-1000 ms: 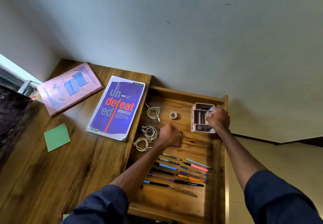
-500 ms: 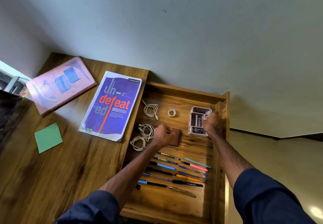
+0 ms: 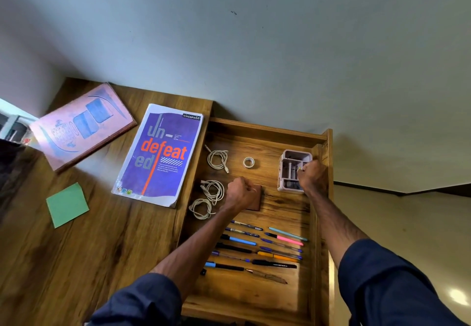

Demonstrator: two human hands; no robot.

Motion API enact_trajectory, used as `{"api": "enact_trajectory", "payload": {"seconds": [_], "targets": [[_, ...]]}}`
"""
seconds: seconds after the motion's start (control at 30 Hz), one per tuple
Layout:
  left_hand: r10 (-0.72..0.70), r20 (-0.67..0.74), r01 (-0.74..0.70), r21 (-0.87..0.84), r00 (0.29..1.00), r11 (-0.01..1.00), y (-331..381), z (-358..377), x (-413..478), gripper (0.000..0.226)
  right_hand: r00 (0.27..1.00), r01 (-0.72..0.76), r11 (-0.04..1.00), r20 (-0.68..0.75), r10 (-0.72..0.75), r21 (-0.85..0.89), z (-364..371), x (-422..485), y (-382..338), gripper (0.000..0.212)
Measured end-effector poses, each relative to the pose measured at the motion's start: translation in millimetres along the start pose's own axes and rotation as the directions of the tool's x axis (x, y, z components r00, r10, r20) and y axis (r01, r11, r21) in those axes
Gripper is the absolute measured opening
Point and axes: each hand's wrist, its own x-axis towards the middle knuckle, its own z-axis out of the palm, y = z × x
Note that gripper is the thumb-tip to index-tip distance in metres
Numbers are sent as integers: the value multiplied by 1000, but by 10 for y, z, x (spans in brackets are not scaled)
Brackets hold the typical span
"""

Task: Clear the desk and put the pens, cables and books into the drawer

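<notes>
Two hands inside open drawer (image 3: 265, 128). Left hand (image 3: 239, 193): fingers curled, fist over left part of brown pad (image 3: 256, 203) at drawer centre; actual grip on pad cannot be told. Right hand (image 3: 312, 176): fingers curled round right wall of pink organizer (image 3: 290, 167), upright in far right corner. Three coiled cables (image 3: 212, 190) along drawer's left side; tape (image 3: 248, 162) between far cable and organizer. Pens (image 3: 274, 264) in rows at near end, between forearms. Notebook (image 3: 160, 155) flat on desk (image 3: 76, 262) just beside drawer; pink book (image 3: 81, 127) farther left, green note (image 3: 67, 204) nearer. Books not yet in drawer.
</notes>
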Motion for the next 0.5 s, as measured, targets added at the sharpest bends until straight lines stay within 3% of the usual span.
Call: {"api": "enact_trajectory", "payload": {"seconds": [0.2,0.33,0.5], "targets": [[-22,-29,21,-43,999,999,-106,-24,-171,7,996,64,993,-64,-57,98,-42,-182,45,18],[-51,-65,40,-166,997,985,-210,14,-346,18,991,109,991,-92,-101,83,-108,-494,213,23],[-101,16,102,-253,995,962,-182,255,-627,16,980,193,977,-59,-188,94,-201,-1007,611,25]]}}
